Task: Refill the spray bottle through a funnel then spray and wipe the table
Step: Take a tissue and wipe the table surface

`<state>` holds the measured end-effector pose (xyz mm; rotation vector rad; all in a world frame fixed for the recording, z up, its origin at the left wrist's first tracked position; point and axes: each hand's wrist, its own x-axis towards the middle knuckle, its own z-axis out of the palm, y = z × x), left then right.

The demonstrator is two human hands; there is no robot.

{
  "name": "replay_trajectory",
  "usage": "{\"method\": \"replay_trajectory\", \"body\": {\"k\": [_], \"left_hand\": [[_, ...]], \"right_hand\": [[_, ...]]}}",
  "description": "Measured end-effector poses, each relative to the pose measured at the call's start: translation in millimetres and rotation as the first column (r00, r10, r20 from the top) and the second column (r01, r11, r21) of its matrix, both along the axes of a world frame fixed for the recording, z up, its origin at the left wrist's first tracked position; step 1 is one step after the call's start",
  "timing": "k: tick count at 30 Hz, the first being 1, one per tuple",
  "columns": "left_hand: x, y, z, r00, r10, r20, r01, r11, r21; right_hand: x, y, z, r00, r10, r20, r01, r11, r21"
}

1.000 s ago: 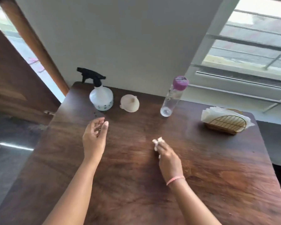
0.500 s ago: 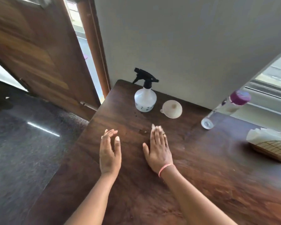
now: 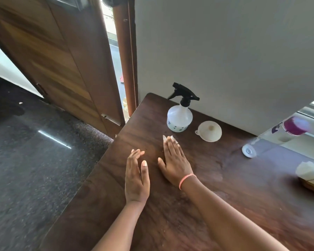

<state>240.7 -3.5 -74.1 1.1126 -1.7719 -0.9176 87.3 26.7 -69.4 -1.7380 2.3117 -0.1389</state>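
Now, compared with a second ago, my view has swung left: the brown wooden door [image 3: 49,57] and the dark speckled stone floor [image 3: 34,160] fill the left side, and the window is nearly out of frame. My left hand [image 3: 136,180] hovers flat over the dark wooden table [image 3: 252,205] near its left edge, fingers straight and together, its grip released and holding nothing; a second ago its fingers were loosely bent. Just beside it, my right hand [image 3: 174,162], with a pink band at the wrist, lies palm-down on the table, fingers straight, pressing a small white tissue [image 3: 168,137] whose edge peeks out past the fingertips. A second ago that hand pinched the tissue bunched up nearer the middle of the table; it has since flattened and come toward the sprayer. Behind the fingertips stands the translucent white spray bottle with a black trigger head [image 3: 179,116], upright against the wall. To its right the cream plastic funnel [image 3: 209,131] rests mouth-down. Further right stands the clear water bottle with a purple cap [image 3: 272,136], blurred. At the far right edge, a woven holder of white napkins [image 3: 310,174] is partly cut off.
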Motion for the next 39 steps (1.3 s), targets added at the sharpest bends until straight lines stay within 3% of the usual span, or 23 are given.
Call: {"method": "replay_trajectory", "body": {"k": [4,9,15,19,23,25,27,30,32,34,36,38,39], "left_hand": [[-0.9,-0.4,-1.3,1.000,0.004,0.018,-0.004,1.000,0.001],[-1.7,0.6,0.9,1.000,0.021,0.009,-0.021,1.000,0.009],[-1.8,-0.9,-1.2,1.000,0.004,-0.024,-0.005,1.000,-0.018],[1.9,-3.1,3.7,0.990,0.039,-0.133,-0.040,0.999,-0.006],[19.1,-1.2,1.2,0.977,0.138,-0.166,-0.137,0.990,0.013],[26.3,3.5,0.3,0.968,0.180,-0.176,-0.174,0.984,0.050],[32.7,8.0,0.6,0.964,0.192,-0.183,-0.178,0.980,0.089],[39.3,12.6,-0.3,0.973,0.167,-0.160,-0.155,0.984,0.085],[41.2,13.9,-1.6,0.980,0.149,-0.133,-0.140,0.988,0.072],[41.5,14.7,-3.0,0.987,0.122,-0.104,-0.118,0.992,0.049],[42.9,14.3,-5.6,0.993,0.098,-0.064,-0.095,0.994,0.045],[43.4,14.5,-6.5,0.996,0.081,-0.040,-0.080,0.996,0.025],[42.8,14.5,-6.7,0.997,0.075,-0.025,-0.075,0.997,0.018]], "right_hand": [[2.2,-36.5,1.0,0.999,0.000,0.034,-0.001,0.999,0.035],[5.6,-28.5,8.0,0.979,0.175,0.108,-0.175,0.985,-0.014],[-1.7,-36.8,4.6,0.997,0.068,0.037,-0.069,0.997,0.034],[46.2,-35.2,2.3,0.961,0.259,0.099,-0.261,0.965,0.004],[74.6,23.5,-2.8,0.920,0.391,0.007,-0.390,0.919,-0.052],[54.3,51.1,-0.4,0.971,0.238,0.008,-0.237,0.967,-0.090],[19.6,74.5,-0.3,0.998,-0.061,0.000,0.061,0.994,-0.094],[-8.2,89.0,0.7,0.903,-0.428,-0.028,0.428,0.903,-0.033],[9.7,75.4,1.7,0.862,-0.507,0.007,0.507,0.861,-0.043],[43.2,55.7,4.0,0.917,-0.396,0.048,0.399,0.913,-0.090],[79.5,40.8,3.5,0.991,-0.092,0.096,0.100,0.991,-0.084],[94.5,34.0,3.0,0.985,0.168,0.040,-0.167,0.986,-0.022],[86.4,28.2,2.3,0.981,0.192,0.001,-0.192,0.981,-0.021]]}}
